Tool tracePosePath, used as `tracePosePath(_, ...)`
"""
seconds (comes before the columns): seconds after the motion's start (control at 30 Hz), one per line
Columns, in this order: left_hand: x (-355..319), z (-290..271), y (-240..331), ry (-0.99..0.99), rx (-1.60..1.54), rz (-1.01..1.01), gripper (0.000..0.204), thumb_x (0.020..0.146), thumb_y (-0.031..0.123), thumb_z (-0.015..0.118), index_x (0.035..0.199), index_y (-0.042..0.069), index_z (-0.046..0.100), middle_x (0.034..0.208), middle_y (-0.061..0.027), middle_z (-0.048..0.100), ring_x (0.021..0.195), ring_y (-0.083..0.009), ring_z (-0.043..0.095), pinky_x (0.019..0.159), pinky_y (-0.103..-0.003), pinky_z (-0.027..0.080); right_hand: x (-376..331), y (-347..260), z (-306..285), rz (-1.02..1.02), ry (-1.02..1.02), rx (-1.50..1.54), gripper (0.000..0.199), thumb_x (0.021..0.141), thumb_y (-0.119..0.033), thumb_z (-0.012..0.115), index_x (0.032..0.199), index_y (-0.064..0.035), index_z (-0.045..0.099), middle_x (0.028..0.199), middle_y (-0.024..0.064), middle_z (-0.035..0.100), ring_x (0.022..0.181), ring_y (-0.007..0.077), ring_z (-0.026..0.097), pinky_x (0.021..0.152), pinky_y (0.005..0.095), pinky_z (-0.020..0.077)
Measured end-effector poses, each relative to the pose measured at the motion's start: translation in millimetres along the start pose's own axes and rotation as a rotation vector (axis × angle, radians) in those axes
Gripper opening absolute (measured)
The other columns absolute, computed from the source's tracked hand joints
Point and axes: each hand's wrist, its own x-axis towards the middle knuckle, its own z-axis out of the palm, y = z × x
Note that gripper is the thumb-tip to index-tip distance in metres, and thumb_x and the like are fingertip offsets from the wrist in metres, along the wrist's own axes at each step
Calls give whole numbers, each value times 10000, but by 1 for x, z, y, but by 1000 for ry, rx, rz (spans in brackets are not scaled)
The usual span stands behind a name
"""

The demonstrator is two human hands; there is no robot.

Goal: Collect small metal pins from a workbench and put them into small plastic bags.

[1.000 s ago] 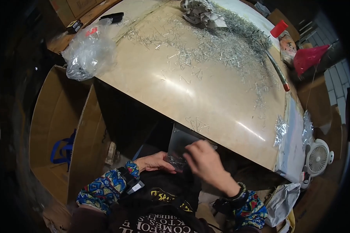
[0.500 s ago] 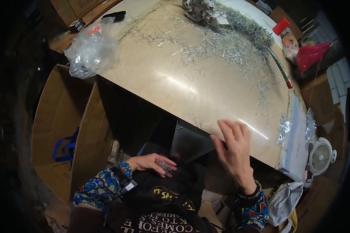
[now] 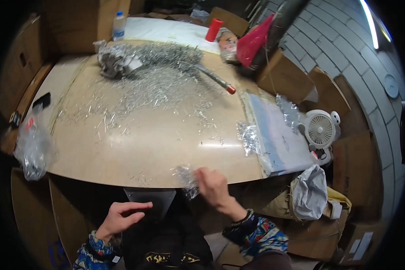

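At the table's front edge my right hand (image 3: 213, 189) is closed on a small clear plastic bag (image 3: 185, 177), which hangs at its left side; shiny bits show in it, too blurred to tell apart. My left hand (image 3: 121, 218) is just in front of the edge, empty, fingers stretched and thumb apart. A few thin bent metal wire pieces (image 3: 143, 181) lie near the edge between the hands. Farther back a wide heap of the same wire pieces (image 3: 162, 81) covers the wooden tabletop (image 3: 148, 153).
Crumpled grey paper (image 3: 117, 63) and a red-tipped rod (image 3: 218, 80) lie at the heap. Small clear packets (image 3: 247, 138) lie at the right, beside a plastic-covered stack (image 3: 279, 139) and a white fan (image 3: 319, 129). A plastic bag (image 3: 33, 144) hangs over the left edge.
The small plastic bag has passed from my left hand to my right, which has closed on it. My left hand has opened. The view has swung toward the right.
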Motion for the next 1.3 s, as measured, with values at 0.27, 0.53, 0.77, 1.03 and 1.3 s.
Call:
tracePosePath(0.27,71,-22,11,147,1045,513,404,852,173,623,1194,-22,533,1255,-187,532,1211,-325,483,1015,-406,400,20,134,-39,262,294,-572,282,888,-176,536,1043,59,561,1009,242,580,978,398,529,903,496,353)
tracePosePath(0.53,70,-64,-10,517,994,665,225,878,146,576,1027,-23,583,1070,-179,569,1075,-332,530,929,-404,442,20,-48,4,-464,-318,-136,395,892,-206,610,1235,-25,532,1180,146,581,1071,288,557,977,455,388)
tracePosePath(0.77,-27,-197,-11,1410,1122,254,85,855,75,546,858,-3,579,875,-179,591,851,-361,560,736,-422,457,57,-63,41,-314,-561,77,697,808,-445,639,1335,-37,434,1422,252,325,1341,441,250,1091,583,133)
tracePosePath(1.03,-31,-218,-24,1176,1264,93,106,808,141,580,784,39,593,741,-159,608,771,-371,598,737,-437,469,54,-100,32,-509,-379,143,406,875,-242,616,1220,-40,543,1234,177,544,1201,362,458,1062,540,254)
tracePosePath(1.3,-43,-209,-11,1460,1117,510,177,880,159,579,903,-8,636,845,-173,660,791,-273,660,711,-342,501,43,-93,29,-457,-384,212,393,870,-230,621,1204,-35,553,1189,167,576,1150,351,500,1052,511,282)
